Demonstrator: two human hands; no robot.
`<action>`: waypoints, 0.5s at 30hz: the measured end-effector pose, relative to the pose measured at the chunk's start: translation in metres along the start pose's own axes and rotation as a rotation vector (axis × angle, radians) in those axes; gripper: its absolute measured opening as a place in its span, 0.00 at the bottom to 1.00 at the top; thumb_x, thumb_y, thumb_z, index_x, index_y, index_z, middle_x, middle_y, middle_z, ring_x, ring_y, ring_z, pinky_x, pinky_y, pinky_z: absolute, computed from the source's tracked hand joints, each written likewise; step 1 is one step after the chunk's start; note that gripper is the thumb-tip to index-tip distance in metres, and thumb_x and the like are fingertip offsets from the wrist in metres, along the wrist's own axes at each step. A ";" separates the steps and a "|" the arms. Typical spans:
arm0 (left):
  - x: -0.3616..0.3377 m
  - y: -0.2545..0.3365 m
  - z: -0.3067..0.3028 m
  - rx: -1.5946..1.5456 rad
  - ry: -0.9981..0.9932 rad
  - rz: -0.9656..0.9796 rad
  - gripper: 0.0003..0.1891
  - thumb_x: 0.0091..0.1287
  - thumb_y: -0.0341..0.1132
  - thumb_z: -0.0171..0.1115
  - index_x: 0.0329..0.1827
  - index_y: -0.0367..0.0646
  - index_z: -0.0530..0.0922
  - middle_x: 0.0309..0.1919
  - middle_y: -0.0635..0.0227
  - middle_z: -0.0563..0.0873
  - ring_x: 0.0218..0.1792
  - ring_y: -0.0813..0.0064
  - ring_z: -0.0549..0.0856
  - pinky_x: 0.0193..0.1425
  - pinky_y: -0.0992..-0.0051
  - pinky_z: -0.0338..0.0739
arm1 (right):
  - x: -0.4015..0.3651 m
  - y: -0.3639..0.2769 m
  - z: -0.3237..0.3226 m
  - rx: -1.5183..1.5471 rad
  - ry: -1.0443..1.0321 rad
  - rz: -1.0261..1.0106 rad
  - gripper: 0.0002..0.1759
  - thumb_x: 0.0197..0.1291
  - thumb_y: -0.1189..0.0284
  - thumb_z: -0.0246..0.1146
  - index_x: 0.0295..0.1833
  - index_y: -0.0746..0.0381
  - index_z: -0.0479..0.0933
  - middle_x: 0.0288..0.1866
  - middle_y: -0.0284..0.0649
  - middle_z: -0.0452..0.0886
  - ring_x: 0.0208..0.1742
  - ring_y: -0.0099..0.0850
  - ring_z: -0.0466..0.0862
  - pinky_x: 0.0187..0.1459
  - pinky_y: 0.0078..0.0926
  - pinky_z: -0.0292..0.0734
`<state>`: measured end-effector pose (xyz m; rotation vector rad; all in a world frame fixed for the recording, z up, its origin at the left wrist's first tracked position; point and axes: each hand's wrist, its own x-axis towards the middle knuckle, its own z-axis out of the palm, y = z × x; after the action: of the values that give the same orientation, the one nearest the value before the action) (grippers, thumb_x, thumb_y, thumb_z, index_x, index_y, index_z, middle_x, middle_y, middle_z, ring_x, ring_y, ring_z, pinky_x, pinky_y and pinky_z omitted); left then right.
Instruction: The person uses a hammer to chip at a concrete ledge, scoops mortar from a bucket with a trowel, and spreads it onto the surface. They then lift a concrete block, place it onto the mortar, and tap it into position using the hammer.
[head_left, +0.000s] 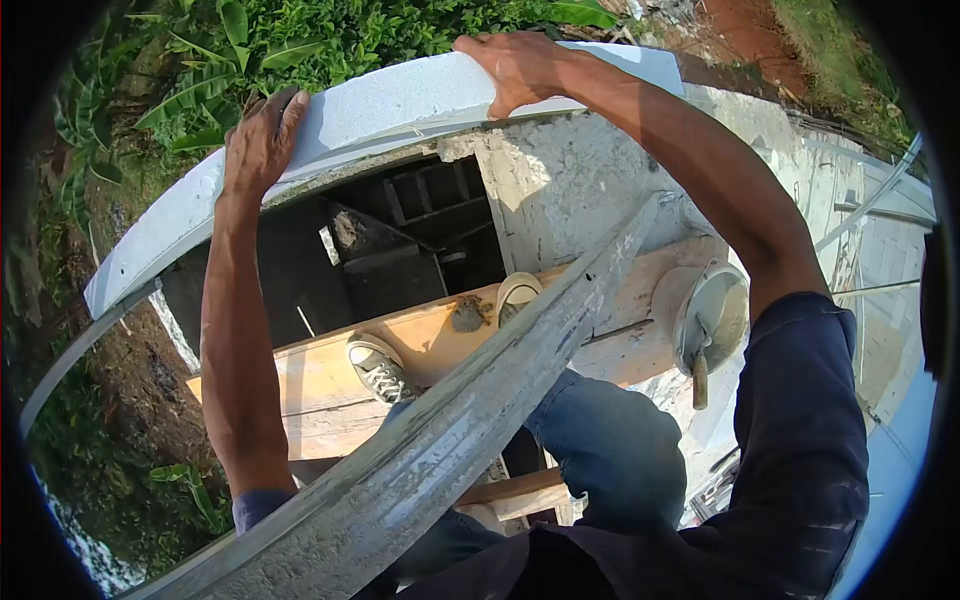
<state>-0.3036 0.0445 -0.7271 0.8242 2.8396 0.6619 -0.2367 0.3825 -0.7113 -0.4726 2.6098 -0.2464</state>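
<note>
Wooden plank (420, 345) across the centre, dab of mortar (466, 313) on it, mortar-crusted straightedge (470, 420) slanting from 7 to 2 o'clock, bucket (712, 310) with trowel (699, 375) at 3 o'clock, plastered wall (580, 190) at 1 o'clock, leafy plants (300, 40) at 11 o'clock

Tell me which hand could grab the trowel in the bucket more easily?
Probably the right hand. Both hands hold the block, but the bucket with the trowel sits on the right side, while the left hand is at the block's far end.
</note>
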 end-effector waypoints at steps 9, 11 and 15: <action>-0.004 0.001 0.007 0.100 0.056 0.138 0.26 0.77 0.52 0.44 0.44 0.37 0.80 0.34 0.43 0.83 0.37 0.39 0.81 0.42 0.53 0.74 | -0.374 -0.204 0.011 0.320 -0.435 0.318 0.33 0.60 0.63 0.60 0.68 0.65 0.62 0.54 0.53 0.78 0.52 0.42 0.83 0.56 0.38 0.79; -0.001 0.000 0.005 0.141 -0.032 0.079 0.27 0.77 0.53 0.44 0.47 0.36 0.81 0.35 0.41 0.84 0.39 0.40 0.82 0.44 0.54 0.75 | -0.379 -0.221 -0.010 0.473 -0.571 0.396 0.28 0.68 0.64 0.52 0.69 0.66 0.61 0.56 0.53 0.77 0.51 0.40 0.84 0.57 0.37 0.80; -0.004 -0.005 0.010 0.177 0.051 0.114 0.28 0.77 0.53 0.44 0.49 0.33 0.81 0.37 0.39 0.84 0.41 0.40 0.83 0.45 0.54 0.76 | -0.323 -0.188 -0.014 0.711 -0.194 0.542 0.18 0.74 0.68 0.47 0.63 0.66 0.65 0.52 0.49 0.78 0.45 0.36 0.84 0.51 0.34 0.79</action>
<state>-0.3003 0.0429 -0.7381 1.0164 2.9480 0.4550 0.0783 0.3300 -0.5161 0.4262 2.1565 -0.8388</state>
